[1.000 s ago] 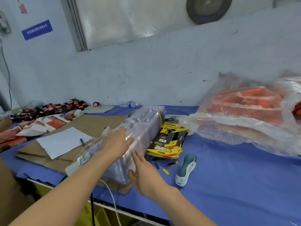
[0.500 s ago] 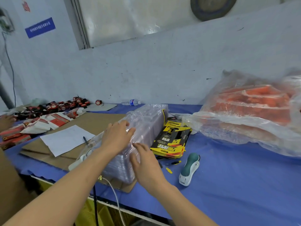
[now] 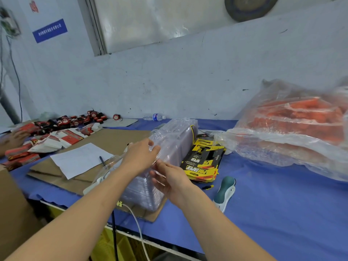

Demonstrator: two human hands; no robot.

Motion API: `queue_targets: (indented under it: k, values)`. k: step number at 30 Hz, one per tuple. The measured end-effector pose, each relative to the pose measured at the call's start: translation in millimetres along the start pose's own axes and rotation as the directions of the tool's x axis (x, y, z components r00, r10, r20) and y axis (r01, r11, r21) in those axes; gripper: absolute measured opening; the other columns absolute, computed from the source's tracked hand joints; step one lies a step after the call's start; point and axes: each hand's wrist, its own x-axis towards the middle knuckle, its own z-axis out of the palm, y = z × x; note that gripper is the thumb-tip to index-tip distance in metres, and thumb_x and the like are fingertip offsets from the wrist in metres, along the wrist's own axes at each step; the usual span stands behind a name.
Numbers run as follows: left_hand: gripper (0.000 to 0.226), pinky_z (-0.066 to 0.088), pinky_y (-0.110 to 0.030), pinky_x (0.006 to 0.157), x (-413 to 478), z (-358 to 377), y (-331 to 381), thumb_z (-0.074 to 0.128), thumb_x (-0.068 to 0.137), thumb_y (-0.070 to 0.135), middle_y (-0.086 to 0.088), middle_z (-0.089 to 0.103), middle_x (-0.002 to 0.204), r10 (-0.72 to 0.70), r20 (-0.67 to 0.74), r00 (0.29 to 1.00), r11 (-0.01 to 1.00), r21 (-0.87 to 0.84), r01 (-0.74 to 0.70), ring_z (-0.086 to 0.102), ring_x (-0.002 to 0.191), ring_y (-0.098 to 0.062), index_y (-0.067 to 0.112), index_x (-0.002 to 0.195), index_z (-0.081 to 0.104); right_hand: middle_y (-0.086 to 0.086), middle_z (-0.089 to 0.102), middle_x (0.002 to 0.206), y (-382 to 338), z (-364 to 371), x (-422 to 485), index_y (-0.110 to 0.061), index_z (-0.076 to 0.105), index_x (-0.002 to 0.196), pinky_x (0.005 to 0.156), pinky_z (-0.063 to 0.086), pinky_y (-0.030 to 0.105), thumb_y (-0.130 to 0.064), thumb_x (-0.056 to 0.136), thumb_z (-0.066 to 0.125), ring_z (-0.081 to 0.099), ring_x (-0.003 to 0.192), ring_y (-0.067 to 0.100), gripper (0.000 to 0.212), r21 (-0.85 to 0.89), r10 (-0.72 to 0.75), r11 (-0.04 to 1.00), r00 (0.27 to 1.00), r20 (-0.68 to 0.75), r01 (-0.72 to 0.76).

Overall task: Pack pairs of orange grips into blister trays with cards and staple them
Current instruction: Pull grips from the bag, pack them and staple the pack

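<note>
I am working at the stack of blister trays [image 3: 175, 140], which lies on its side in clear wrap at the centre of the frame, running from the back of the blue table [image 3: 273, 204] down toward its near edge and partly resting on the cardboard sheet [image 3: 113, 136]. Over the last second my left hand [image 3: 140, 155] has slid a little further up the stack; it now lies on the upper surface with its fingers relaxed and bent slightly over the top, pressing and steadying, not wrapped around anything. The bigger change is my right hand [image 3: 169, 178]. A moment ago it stood flat against the near end with straight fingers. Now its thumb and fingers have curled in, and they look to be pinching a clear rim just below my left fingertips, though the transparent plastic makes the exact hold hard to read. I take this to mean I have gone from squaring up the stack to peeling off a single tray, so the packing itself has not begun. The yellow and black cards [image 3: 203, 161] lie just right of the stack, untouched. The stapler [image 3: 225, 193] lies lower right of them, apart from both hands. The bag of orange grips [image 3: 293, 125] fills the right side of the frame, well clear of my reach for now.
</note>
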Motion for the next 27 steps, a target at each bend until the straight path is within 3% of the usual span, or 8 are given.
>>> queue_targets:
  k: [9, 17, 20, 25, 27]
  values:
    - [0.043, 0.042, -0.046, 0.103, 3.1, -3.2, -1.1, 0.052, 0.095, 0.049, -0.010, 0.064, 0.123, 0.007, 0.035, 0.999, 0.999, -0.048, -0.005, 0.048, 0.125, -0.029, 0.019, 0.127, 0.056, -0.001, 0.070, 0.077, 11.4, -0.2, 5.1, -0.010, 0.070, 0.109, 0.052, 0.051, 0.018, -0.017, 0.095, 0.062, 0.056, 0.060, 0.009, 0.018, 0.197, 0.028, 0.980, 0.999, 0.026, -0.033]
    - [0.042, 0.043, -0.045, 0.102, 6.3, -0.9, -2.8, 0.053, 0.094, 0.050, -0.008, 0.065, 0.120, 0.011, 0.029, 1.000, 0.999, -0.050, -0.009, 0.050, 0.123, -0.029, 0.019, 0.123, 0.057, -0.002, 0.071, 0.079, 14.3, -3.4, 9.2, -0.011, 0.070, 0.111, 0.049, 0.050, 0.018, -0.016, 0.095, 0.062, 0.057, 0.057, 0.007, 0.019, 0.225, 0.039, 0.973, 0.998, 0.041, -0.048]
    - [0.043, 0.042, -0.045, 0.102, 5.9, -0.9, -2.3, 0.053, 0.095, 0.050, -0.008, 0.065, 0.121, 0.020, 0.023, 1.000, 0.999, -0.041, -0.019, 0.051, 0.122, -0.029, 0.018, 0.123, 0.057, -0.001, 0.070, 0.079, 12.2, -4.7, 9.3, -0.011, 0.071, 0.104, 0.049, 0.050, 0.019, -0.015, 0.095, 0.062, 0.057, 0.058, 0.008, 0.014, 0.190, 0.042, 0.980, 0.998, 0.048, -0.051]
    - [0.046, 0.043, -0.045, 0.102, 2.0, -1.9, -1.9, 0.053, 0.095, 0.049, -0.007, 0.066, 0.119, 0.041, 0.028, 0.999, 0.999, 0.002, -0.041, 0.050, 0.122, -0.030, 0.017, 0.127, 0.056, 0.002, 0.063, 0.069, 4.0, -3.6, 12.7, -0.006, 0.068, 0.087, 0.048, 0.049, 0.021, -0.012, 0.087, 0.062, 0.058, 0.051, 0.011, 0.008, -0.068, -0.010, 0.998, 1.000, -0.020, 0.009]
    - [0.047, 0.042, -0.044, 0.102, 1.2, -3.4, 0.4, 0.053, 0.095, 0.049, -0.006, 0.064, 0.123, 0.056, 0.015, 0.998, 0.997, 0.048, -0.057, 0.050, 0.122, -0.030, 0.017, 0.129, 0.055, 0.004, 0.062, 0.064, 2.0, -2.1, 15.2, -0.003, 0.067, 0.085, 0.051, 0.053, 0.022, -0.010, 0.087, 0.062, 0.057, 0.049, 0.013, 0.009, -0.097, -0.023, 0.995, 0.999, -0.042, 0.019]
